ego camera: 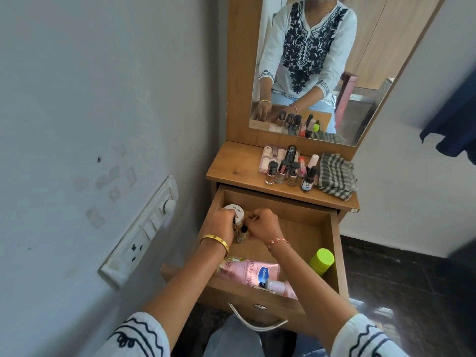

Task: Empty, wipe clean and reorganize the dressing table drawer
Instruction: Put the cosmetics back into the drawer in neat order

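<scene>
Both hands are down in the back left corner of the open drawer (332, 243): my left hand (221, 224) curls round a white-lidded jar (235, 210), and my right hand (262, 226) pinches the dark cap of a small glass bottle (242, 234) just beside it. I judge this as the reorganizing step, standing items back inside. A pink lotion pouch (247, 273), soft and glossy, lies flat at the front; a lime-capped cylinder (322, 261) lies by the right wall. On the desk (231, 166) wait more little glass bottles (283, 171) and a checked cloth (334, 176), crumpled. Next I would set these upright, let go gently, then reach up for another.
</scene>
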The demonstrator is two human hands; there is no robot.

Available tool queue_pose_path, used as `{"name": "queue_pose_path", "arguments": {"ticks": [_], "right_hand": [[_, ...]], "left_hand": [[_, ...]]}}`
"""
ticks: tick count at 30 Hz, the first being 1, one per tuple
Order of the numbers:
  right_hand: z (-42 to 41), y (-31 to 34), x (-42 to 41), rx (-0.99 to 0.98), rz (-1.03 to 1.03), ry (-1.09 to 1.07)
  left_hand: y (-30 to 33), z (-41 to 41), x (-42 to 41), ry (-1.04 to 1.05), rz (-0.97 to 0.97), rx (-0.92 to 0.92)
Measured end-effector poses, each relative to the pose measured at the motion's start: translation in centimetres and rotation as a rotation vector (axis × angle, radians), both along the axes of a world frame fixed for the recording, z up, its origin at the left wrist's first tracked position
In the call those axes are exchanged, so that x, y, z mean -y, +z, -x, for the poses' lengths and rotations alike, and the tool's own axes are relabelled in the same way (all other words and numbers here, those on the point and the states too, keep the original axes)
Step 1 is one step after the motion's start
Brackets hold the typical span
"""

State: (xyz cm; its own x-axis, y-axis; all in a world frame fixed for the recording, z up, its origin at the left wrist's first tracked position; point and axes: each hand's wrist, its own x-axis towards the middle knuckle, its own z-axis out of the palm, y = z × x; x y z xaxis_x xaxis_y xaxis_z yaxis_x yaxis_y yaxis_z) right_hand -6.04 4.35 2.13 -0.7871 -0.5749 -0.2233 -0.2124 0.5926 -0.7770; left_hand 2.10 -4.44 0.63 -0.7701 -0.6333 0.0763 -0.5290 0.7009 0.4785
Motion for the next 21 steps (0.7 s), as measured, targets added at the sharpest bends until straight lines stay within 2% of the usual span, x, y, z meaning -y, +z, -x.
{"name": "queue_pose_path", "arguments": {"ticks": [7,14,21], "right_hand": [[-0.2,0.0,0.7,0.004,-0.008,0.051],[-0.4,0.0,0.6,0.003,-0.027,0.061],[-0.6,0.2,0.2,-0.073,-0.054,0.099]], "left_hand": [[0.0,0.2,0.2,-0.004,-0.029,-0.009],[0.8,-1.0,0.8,0.027,-0.105,-0.149],[0.9,-1.4,2.3,-0.113,0.104,-0.097]]}}
